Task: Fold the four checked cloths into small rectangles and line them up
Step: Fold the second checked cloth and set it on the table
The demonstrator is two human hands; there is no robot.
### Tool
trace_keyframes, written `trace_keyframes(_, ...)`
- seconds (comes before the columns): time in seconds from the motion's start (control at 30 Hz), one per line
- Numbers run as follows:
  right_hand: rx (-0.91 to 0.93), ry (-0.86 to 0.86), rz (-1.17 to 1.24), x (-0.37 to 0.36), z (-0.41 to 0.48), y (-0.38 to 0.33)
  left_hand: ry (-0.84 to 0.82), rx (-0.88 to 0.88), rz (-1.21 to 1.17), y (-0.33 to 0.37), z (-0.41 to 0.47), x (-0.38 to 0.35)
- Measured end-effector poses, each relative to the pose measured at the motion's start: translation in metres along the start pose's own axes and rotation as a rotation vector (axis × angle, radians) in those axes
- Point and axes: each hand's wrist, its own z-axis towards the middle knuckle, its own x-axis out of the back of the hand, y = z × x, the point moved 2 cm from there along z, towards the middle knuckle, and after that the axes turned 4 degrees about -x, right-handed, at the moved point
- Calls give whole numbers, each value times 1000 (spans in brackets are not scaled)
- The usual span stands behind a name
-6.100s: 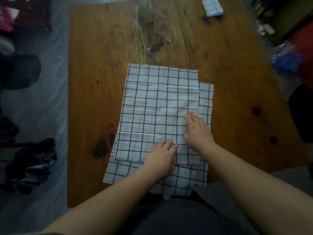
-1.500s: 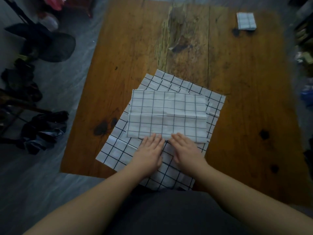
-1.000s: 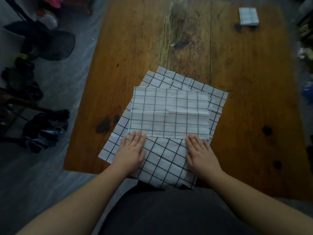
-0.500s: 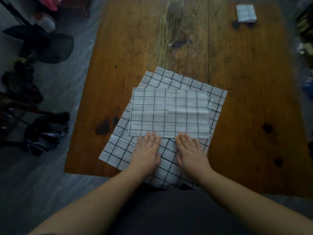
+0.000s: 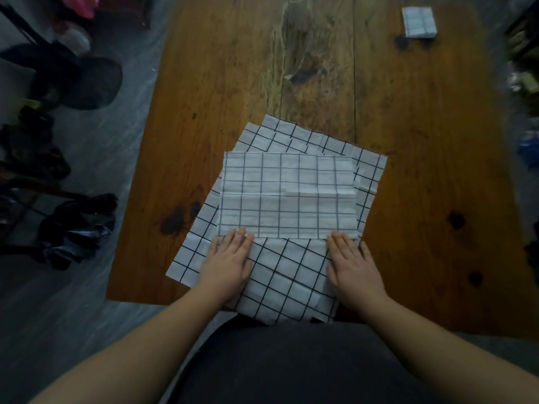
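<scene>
- Pressing flat with nothing gripped, the left hand point(image 5: 230, 258) and right hand point(image 5: 353, 263) are laid at the near corners of the half-folded cloth point(image 5: 287, 196), likely to set the crease.
- It is stacked on the unfolded cloths point(image 5: 280, 275).
- One finished rectangle point(image 5: 419, 22) is kept far right, apparently starting the row.

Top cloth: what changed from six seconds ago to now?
The top cloth has been folded in half into a wide rectangle. The hands, left hand and right hand, flat, have slid apart along its near edge. The small folded cloth, far right, stayed put.
</scene>
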Motion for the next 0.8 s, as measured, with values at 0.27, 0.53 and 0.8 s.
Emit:
trace_keyframes(0.27,-79,56,114,11,-8,25,20,86,-34,-24,-10,2)
trace_keyframes(0.53,40,226,215,39,26,14,170,-31,-152,11,16,21)
trace_keyframes(0.8,136,136,172,41,53,-1,174,-233,-263,43,56,31)
